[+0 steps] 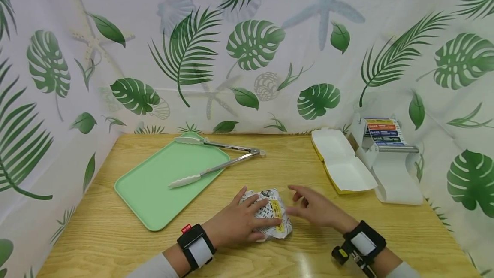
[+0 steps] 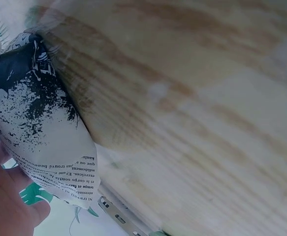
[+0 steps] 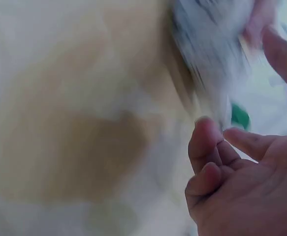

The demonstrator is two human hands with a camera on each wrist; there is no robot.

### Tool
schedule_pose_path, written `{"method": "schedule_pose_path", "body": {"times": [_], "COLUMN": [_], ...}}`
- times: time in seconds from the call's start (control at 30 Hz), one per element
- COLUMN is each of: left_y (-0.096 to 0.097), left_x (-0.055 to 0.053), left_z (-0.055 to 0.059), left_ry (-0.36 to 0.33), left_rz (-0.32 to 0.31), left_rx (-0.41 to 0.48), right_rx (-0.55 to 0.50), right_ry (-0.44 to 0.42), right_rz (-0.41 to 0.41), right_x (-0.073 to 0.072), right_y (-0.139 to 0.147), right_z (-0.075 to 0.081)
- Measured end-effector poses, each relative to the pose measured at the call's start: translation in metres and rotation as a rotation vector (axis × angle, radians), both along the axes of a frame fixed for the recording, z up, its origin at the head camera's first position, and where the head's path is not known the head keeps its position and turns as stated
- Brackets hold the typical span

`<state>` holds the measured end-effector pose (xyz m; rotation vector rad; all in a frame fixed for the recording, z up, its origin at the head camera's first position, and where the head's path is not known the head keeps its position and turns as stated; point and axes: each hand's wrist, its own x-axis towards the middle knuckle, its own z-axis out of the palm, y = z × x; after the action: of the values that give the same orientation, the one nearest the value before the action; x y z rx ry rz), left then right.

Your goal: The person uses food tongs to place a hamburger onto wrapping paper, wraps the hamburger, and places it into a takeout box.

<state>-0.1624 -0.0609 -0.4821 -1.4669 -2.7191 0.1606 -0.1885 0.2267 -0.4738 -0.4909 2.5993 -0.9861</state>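
A small package wrapped in newsprint-patterned paper [image 1: 269,212] lies on the wooden table, with a yellow printed strip [image 1: 275,207] across its top. My left hand [image 1: 239,223] rests on the package with its fingers spread over it. In the left wrist view the wrapper [image 2: 42,113] shows black print and lines of text. Just right of the package is my right hand [image 1: 318,207], fingers loosely bent and holding nothing. The right wrist view shows that hand's bent fingers [image 3: 205,142] close to the package [image 3: 214,49], which is blurred there.
A green tray [image 1: 154,183] lies at left, and white-tipped metal tongs [image 1: 231,161] rest partly on it, spread apart. At the back right is an unfolded box [image 1: 349,170], white inside and yellow outside. Beside it stands a dispenser [image 1: 364,140] with a white paper strip [image 1: 397,179] hanging out.
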Motion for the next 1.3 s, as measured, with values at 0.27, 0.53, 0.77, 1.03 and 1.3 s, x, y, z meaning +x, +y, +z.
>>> {"method": "schedule_pose_path", "body": {"times": [0.27,0.53,0.77,1.03,1.3], "left_y": [-0.004,-0.008,-0.016,-0.029,-0.047], "left_x": [0.002,0.003,0.004,0.009,0.012], "left_z": [-0.002,-0.001,-0.001,0.001,0.001], "left_ry": [-0.026,-0.091,-0.118,-0.18,-0.236], "left_rz": [-0.018,0.072,0.105,0.158,0.196], "left_rx": [0.046,0.054,0.061,0.105,0.154], "right_rx": [0.41,0.491,0.421,0.396,0.361], "right_ry": [0.347,0.232,0.226,0.359,0.549], "right_rz": [-0.367,-0.298,-0.238,-0.148,0.002], "right_x": [-0.029,-0.026,-0.019,0.003,0.034], "right_y": [0.083,0.102,0.086,0.051,0.009], "right_z": [0.014,0.002,0.0,-0.011,-0.015]}}
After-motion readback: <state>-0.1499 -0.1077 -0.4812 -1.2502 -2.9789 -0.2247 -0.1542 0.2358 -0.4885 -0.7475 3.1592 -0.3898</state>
